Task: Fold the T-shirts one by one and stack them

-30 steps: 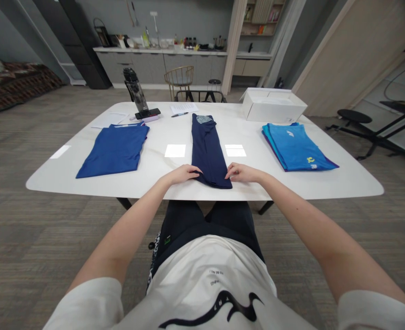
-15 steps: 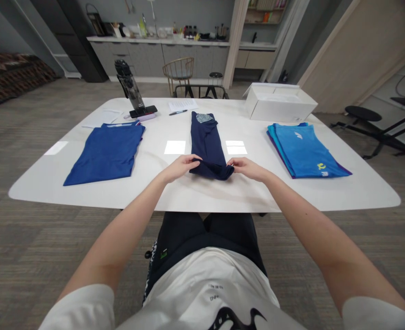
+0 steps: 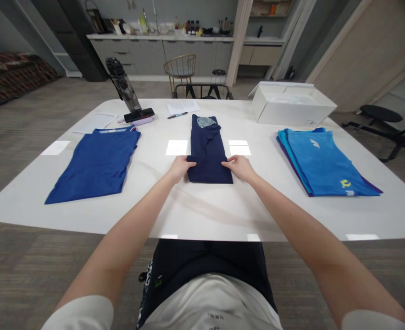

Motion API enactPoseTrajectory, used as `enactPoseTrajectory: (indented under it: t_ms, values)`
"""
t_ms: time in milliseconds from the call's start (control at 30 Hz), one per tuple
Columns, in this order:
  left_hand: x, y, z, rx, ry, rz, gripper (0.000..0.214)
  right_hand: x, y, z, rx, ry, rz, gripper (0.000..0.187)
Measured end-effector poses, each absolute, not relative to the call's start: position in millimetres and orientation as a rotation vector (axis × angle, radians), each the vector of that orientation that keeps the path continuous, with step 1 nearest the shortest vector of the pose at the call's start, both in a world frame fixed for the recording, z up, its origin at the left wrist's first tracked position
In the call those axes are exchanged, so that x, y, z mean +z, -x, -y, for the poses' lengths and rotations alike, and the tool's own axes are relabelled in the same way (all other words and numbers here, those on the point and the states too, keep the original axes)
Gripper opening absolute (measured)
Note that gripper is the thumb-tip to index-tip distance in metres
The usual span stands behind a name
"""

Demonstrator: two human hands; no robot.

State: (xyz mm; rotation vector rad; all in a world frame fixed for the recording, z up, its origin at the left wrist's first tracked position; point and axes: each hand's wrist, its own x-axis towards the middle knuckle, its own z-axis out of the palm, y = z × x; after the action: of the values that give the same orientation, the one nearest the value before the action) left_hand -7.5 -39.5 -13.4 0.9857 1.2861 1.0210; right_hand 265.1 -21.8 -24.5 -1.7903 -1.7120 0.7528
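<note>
A navy blue garment [image 3: 207, 149], folded into a long narrow strip, lies in the middle of the white table [image 3: 202, 211]. Its near end is doubled back over itself. My left hand [image 3: 180, 167] pinches the left corner of that folded end. My right hand [image 3: 240, 166] pinches the right corner. Both hands rest on the tabletop with fingers closed on the cloth.
A royal blue shirt [image 3: 94, 162] lies at the left and a stack of light blue shirts [image 3: 324, 160] at the right. Behind are a white open box [image 3: 291, 105], a paper with a pen [image 3: 181, 107], a dark bottle [image 3: 123, 89] beside a phone, and a gold chair [image 3: 180, 73].
Both hands lifted the garment's near end from the table's front edge and carried it away from me, laying it back over the strip. The camera has come closer to the table.
</note>
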Motion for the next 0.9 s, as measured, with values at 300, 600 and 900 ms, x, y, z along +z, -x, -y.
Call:
enactPoseTrajectory:
  t_ms: [300,600,900]
  values:
    - [1.3,-6.4,23.7,1.259,-0.995,-1.0,0.033,-14.8,-256.2,3.3,1.173,1.418,1.375,0.041]
    - [-9.2,-5.0,-40.0,1.042,-0.569,-1.057,0.02,-17.5,-241.0,-42.7,1.341,1.587,1.124,0.034]
    - [9.5,-1.1,-70.3,1.112,-0.62,-0.831,0.035,5.9,-243.7,-72.5,1.344,1.321,1.147,0.06]
